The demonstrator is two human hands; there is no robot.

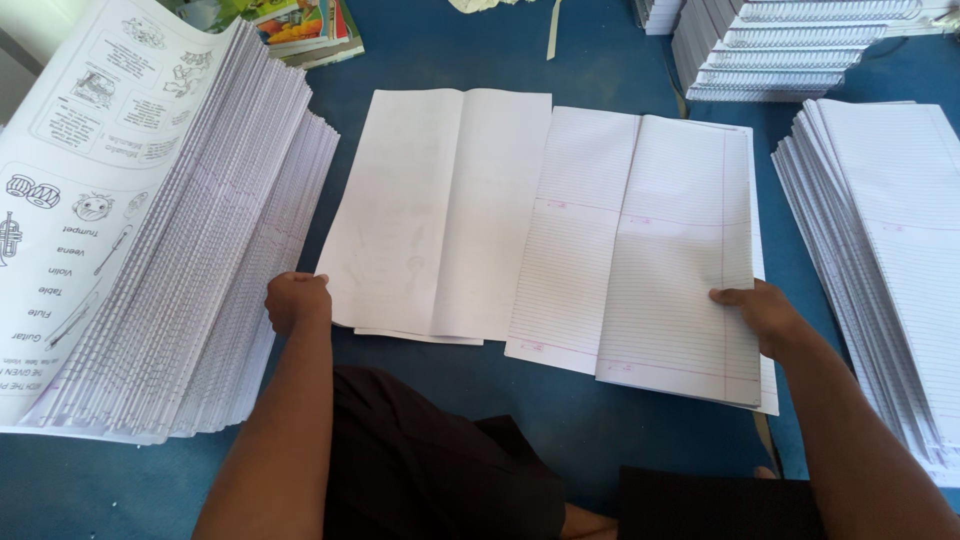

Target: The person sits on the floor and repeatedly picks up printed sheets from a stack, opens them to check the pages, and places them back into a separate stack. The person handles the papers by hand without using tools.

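1. The right hand (762,315) rested on the right edge of the ruled sheets (650,250), which lay opened flat on the blue desk (600,60). Its fingers pressed on the top sheet with the thumb on top; whether they curled under the edge could not be told.
2. The left hand (297,300) was closed into a loose fist at the lower left corner of the blank folded sheets (435,210), which lay touching the left side of the ruled sheets. Whether the fingers gripped any paper could not be told.
3. Left of the blank folded sheets stood a tall fanned stack of printed pages (150,230), its top page showing line drawings.
4. Right of the ruled sheets lay a second stack of ruled paper (890,240).
5. Beyond the ruled sheets, at the far right, sat a pile of spiral-bound notebooks (770,50).
6. Colourful books (300,25) lay beyond the printed pages.
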